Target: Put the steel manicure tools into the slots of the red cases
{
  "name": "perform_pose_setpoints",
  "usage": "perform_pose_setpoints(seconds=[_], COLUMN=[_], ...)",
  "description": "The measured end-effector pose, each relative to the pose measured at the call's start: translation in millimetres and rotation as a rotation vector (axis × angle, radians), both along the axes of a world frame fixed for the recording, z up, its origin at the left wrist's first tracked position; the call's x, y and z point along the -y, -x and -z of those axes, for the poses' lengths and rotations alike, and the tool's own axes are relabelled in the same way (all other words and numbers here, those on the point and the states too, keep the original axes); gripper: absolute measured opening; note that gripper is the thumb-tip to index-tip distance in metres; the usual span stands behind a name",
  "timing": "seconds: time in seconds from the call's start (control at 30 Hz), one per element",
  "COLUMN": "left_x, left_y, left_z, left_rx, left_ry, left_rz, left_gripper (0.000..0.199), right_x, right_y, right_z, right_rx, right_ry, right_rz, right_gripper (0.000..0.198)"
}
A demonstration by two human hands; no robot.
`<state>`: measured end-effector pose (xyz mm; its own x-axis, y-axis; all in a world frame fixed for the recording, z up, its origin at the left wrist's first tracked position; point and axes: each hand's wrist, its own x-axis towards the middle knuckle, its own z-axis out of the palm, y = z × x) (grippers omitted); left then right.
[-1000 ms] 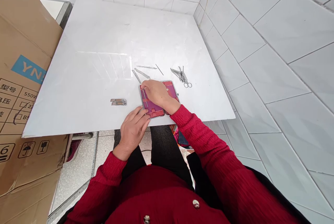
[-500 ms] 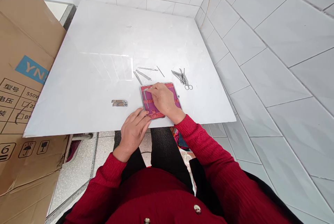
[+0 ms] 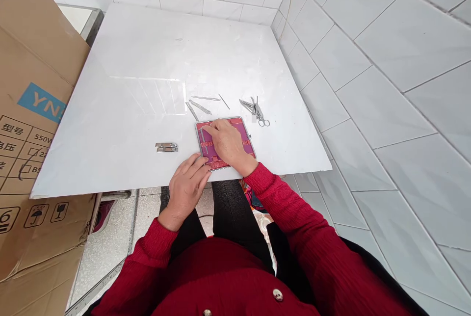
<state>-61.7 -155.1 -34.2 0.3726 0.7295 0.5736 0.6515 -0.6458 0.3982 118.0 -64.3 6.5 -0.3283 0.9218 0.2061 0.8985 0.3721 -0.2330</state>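
The unfolded case point(image 3: 248, 148) is lying by the table's point(image 3: 147, 46) near edge, its middle hidden beneath the right hand point(image 3: 228, 143); whether its bent fingers are gripping the slim tool point(image 3: 202, 135) cannot be told. At eight o'clock, the left hand point(image 3: 187, 179) is resting outstretched fingers on the case. Clippers point(image 3: 166, 147) are lying at nine o'clock; overlapping scissors point(image 3: 256, 110), hard to separate, at one.
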Motion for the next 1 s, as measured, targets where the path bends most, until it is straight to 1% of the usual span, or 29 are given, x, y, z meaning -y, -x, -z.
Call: perform_pose_setpoints(seconds=[0.17, 0.47, 0.67, 0.8, 1.0], left_x=[1, 1, 1, 0, 0], left_y=[0, 0, 0, 0, 0], left_z=[0.2, -0.8, -1.8, -1.2, 1.3], left_rx=[0.012, 0.0, 0.007, -0.001, 0.005], left_ry=[0.015, -0.004, 0.01, -0.008, -0.037], left_rz=[0.003, 0.0, 0.0, 0.001, -0.012], left_gripper=[0.018, 0.016, 0.017, 0.017, 0.016], right_x=[3, 5, 3, 2, 1], right_y=[2, 2, 1, -1, -2], right_z=[-3, -1, 1, 5, 8], right_rx=[0.07, 0.1, 0.058, 0.009, -0.064], right_ry=[-0.002, -0.017, -0.028, -0.046, -0.018], right_rz=[0.002, 0.021, 0.016, 0.014, 0.031], right_gripper=[0.037, 0.04, 0.042, 0.044, 0.043])
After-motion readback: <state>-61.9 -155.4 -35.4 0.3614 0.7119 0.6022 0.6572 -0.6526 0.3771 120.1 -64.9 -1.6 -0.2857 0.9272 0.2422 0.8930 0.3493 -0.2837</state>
